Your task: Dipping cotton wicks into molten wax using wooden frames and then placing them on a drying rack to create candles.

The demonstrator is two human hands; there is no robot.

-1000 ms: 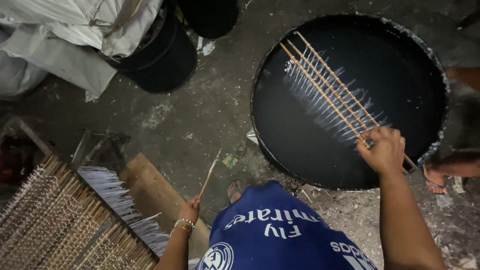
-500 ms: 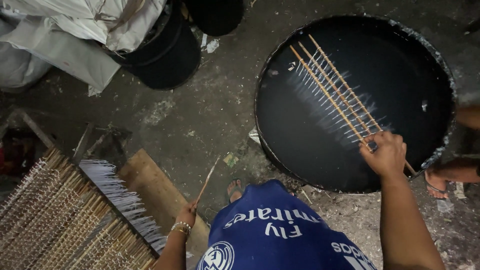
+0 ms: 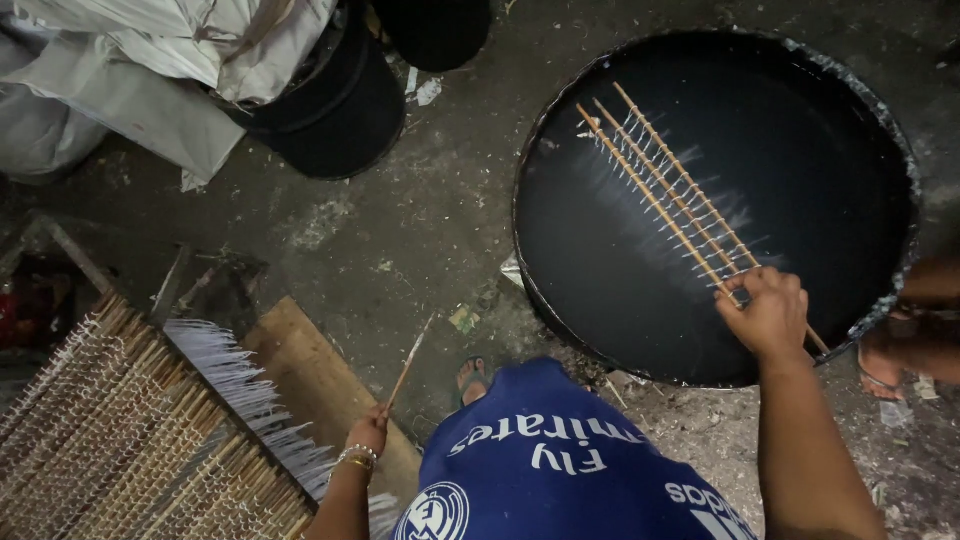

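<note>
Sticks (image 3: 668,190) strung with thin white threads lie slanted across the wide black pan (image 3: 560,300) of dark liquid, their near ends clamped in the right hand (image 3: 768,312), whose fingers are curled tight around the bundle just above the pan's near rim. The left hand (image 3: 368,432) pinches the low end of a single thin stick (image 3: 408,360), which points up over the dirt floor (image 3: 400,220), close to the stack of strung sticks (image 3: 150,440) at the lower left. A loosened right grip would likely let the bundle sink or fan apart, tangling the threads. A tilt could drag them against the rim. Someone's sandalled foot (image 3: 885,365) stands just beside the pan and could jog it.
</note>
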